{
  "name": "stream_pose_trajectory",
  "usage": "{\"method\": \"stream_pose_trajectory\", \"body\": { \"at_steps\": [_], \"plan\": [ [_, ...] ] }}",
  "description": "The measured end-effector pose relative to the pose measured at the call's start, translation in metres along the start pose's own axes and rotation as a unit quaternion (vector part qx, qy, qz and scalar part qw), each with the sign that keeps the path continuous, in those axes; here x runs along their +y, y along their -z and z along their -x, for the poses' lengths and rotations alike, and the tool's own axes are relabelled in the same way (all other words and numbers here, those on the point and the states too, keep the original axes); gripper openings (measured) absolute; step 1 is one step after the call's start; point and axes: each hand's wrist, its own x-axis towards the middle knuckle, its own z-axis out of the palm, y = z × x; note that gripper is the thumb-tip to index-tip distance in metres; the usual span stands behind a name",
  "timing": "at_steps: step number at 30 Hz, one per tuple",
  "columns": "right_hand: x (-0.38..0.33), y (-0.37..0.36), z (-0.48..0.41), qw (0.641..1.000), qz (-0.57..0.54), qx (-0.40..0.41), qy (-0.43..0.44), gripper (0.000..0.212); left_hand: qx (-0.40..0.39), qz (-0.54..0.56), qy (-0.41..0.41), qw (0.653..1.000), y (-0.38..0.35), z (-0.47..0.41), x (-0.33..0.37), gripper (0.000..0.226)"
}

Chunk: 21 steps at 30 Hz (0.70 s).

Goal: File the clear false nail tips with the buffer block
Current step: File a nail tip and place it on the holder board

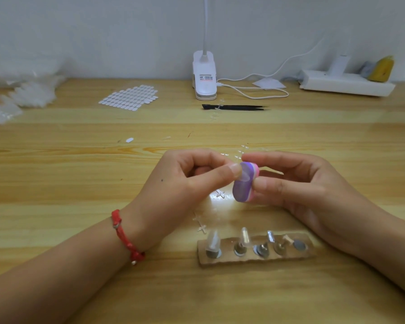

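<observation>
Fingers meet over a grained wooden table (80, 174), where the left hand (185, 178) pinches a clear, curved nail tip (244, 174) between thumb and curled forefinger, laying it on the matte purple face of a rounded buffer block (242, 190) with pink layered edges. The right hand (302, 188) grips the block between thumb and fingertips. At six o'clock from the block, a rough cardboard strip (227, 260) carries metal stands, some topped with translucent tips. Slim black tweezers (236, 107) lie at twelve o'clock, a white sheet of oval tabs (130, 98) at eleven.
</observation>
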Motion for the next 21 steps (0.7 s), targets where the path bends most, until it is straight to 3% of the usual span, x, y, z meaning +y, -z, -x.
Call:
{"method": "stream_pose_trajectory", "body": {
  "at_steps": [5, 10, 16, 18, 21],
  "plan": [
    [-0.0008, 0.0003, -0.0003, 1.0, -0.022, -0.008, -0.005, 0.035, 0.041, 0.011, 0.007, 0.999, 0.0034, -0.0017, -0.0015, 0.017],
    [-0.0005, -0.0007, 0.0, 1.0, 0.021, 0.001, -0.008, 0.043, -0.022, 0.008, 0.004, 1.0, 0.0038, -0.0009, -0.0009, 0.013],
    [-0.0018, 0.0002, 0.0018, 1.0, -0.007, -0.006, -0.011, 0.04, 0.049, 0.01, 0.016, 0.999, 0.0037, -0.0014, -0.0013, 0.019],
    [-0.0009, -0.0001, 0.0009, 1.0, -0.007, 0.005, -0.005, 0.039, 0.029, 0.015, 0.012, 0.999, 0.0035, -0.0009, 0.0001, 0.011],
    [0.0, -0.0002, 0.0003, 1.0, 0.011, 0.008, -0.001, 0.038, -0.006, 0.01, 0.001, 1.0, 0.0009, 0.0001, 0.0009, 0.017]
  ]
}}
